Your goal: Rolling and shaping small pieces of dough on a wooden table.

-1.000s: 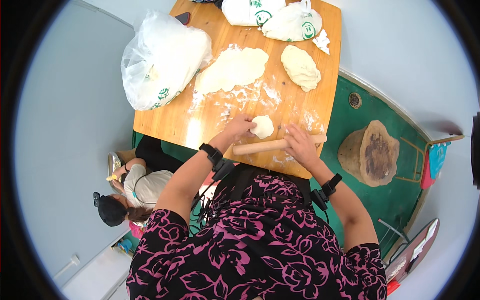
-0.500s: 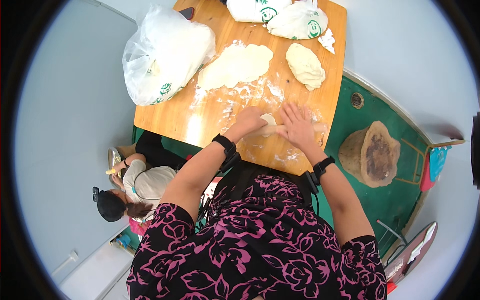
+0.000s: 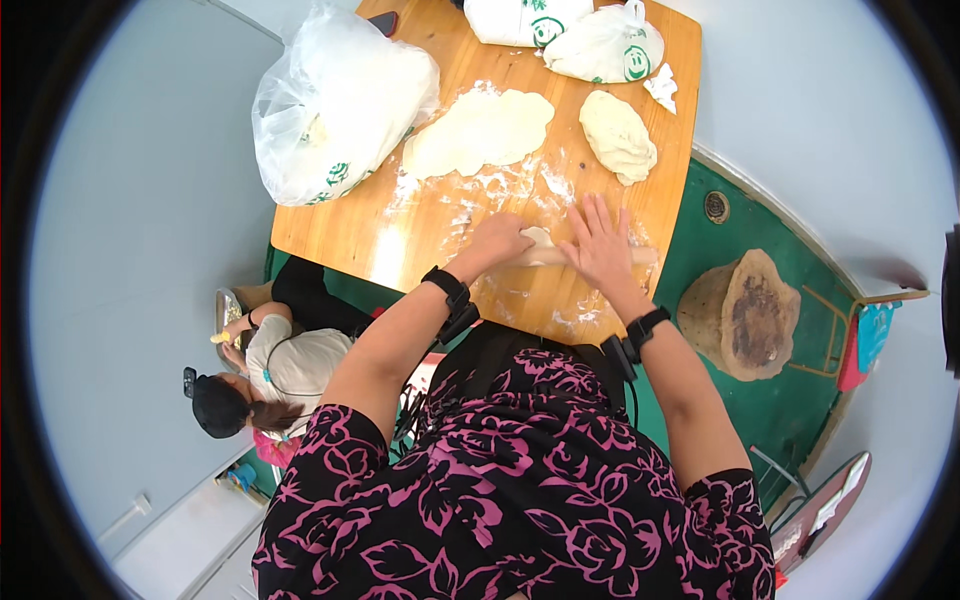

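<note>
- Head view: both hands are down on the pale wooden rolling pin, which lies across the near edge of the honey-coloured wooden table, so body weight can press straight through it.
- The left hand is loosely curled over the pin's left end, knuckles up; the right hand lies flat, fingers spread wide, palm bearing on the pin rather than gripping it.
- The small pale lump of dough peeks out between the two hands, squeezed under the pin.
- Flour dusts the table just beyond the pin, likely to stop sticking.
- Farther from the pin, a rolled flat sheet of dough and a thick oval dough loaf lie out of the working patch; a bulging clear plastic bag sits beyond the pin's left end.
- Against a second ago: the pin then lay bare nearer the edge with the lump beyond it; now it rides over the lump, hands stretched forward.
</note>
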`<state>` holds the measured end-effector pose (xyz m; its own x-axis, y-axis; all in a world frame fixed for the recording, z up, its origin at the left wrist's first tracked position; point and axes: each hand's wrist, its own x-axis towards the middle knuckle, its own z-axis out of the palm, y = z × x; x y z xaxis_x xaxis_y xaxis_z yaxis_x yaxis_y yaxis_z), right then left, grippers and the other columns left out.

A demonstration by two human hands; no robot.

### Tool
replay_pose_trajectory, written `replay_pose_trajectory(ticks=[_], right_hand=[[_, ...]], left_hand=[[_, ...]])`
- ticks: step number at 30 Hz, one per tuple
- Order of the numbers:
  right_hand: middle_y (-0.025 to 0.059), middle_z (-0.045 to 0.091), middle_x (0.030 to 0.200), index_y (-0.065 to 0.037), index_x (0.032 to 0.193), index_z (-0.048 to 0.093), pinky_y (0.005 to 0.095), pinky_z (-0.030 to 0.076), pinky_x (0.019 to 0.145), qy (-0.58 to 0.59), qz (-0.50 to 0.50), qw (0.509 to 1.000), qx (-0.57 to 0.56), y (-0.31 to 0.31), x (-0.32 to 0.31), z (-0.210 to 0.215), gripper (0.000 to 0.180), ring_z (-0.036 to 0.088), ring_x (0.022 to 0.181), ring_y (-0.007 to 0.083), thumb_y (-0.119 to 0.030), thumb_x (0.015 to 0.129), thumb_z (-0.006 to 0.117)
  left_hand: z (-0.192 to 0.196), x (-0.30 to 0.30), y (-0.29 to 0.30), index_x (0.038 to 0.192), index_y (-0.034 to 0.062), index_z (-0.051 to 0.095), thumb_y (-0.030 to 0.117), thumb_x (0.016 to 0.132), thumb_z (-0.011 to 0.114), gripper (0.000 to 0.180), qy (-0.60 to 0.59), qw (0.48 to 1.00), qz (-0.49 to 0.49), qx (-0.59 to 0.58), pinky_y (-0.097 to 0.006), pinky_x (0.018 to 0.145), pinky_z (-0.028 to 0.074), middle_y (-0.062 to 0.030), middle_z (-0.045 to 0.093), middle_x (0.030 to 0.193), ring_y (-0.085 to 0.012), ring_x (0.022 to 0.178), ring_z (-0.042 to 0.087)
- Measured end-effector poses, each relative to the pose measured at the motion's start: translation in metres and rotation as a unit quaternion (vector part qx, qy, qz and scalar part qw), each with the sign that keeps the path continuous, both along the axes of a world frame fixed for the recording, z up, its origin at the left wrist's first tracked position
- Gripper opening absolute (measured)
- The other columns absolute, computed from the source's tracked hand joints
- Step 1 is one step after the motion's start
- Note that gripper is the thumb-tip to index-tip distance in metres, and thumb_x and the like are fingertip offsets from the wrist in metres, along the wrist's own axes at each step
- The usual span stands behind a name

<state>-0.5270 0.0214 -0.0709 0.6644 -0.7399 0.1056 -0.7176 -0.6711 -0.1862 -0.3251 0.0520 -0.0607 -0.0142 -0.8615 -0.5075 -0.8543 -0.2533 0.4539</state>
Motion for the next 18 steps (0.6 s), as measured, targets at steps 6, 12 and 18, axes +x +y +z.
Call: replay_pose_trajectory(ticks=[6, 12, 18], right_hand=[[0.0123, 0.036, 0.133, -0.009, 0.119, 0.047, 0.0534, 0.017, 0.100, -0.002, 0.044, 0.998, 0.038, 0.023, -0.015, 0.012, 0.053, 0.029, 0.126, 0.0261, -0.044, 0.079, 0.050], [0.0093, 0.045, 0.123, -0.010, 0.097, 0.054, 0.0487, 0.024, 0.098, -0.067, 0.113, 0.990, 0.059, 0.042, -0.049, 0.009, 0.033, 0.038, 0.120, 0.0250, -0.021, 0.068, 0.065], [0.0087, 0.048, 0.118, -0.012, 0.093, 0.056, 0.0446, 0.030, 0.095, -0.101, 0.112, 0.987, 0.051, 0.028, -0.053, 0.006, 0.031, 0.041, 0.117, 0.0245, -0.016, 0.065, 0.068]], left_hand=[[-0.003, 0.007, 0.005, 0.080, 0.0051, 0.064, 0.034, 0.070, 0.060, 0.031, 0.024, 0.999, 0.016, -0.017, -0.038, 0.064, 0.046, -0.0144, 0.061, 0.075, -0.0294, 0.073, 0.059], [-0.004, -0.003, 0.012, 0.078, 0.0012, 0.063, 0.028, 0.069, 0.064, 0.029, 0.258, 0.949, 0.179, 0.029, -0.031, 0.057, 0.046, -0.0139, 0.061, 0.070, -0.0202, 0.065, 0.061], [-0.014, 0.006, 0.019, 0.070, 0.0002, 0.063, 0.025, 0.070, 0.065, 0.025, 0.203, 0.963, 0.160, 0.073, -0.029, 0.051, 0.046, -0.0130, 0.062, 0.066, -0.0153, 0.056, 0.061]])
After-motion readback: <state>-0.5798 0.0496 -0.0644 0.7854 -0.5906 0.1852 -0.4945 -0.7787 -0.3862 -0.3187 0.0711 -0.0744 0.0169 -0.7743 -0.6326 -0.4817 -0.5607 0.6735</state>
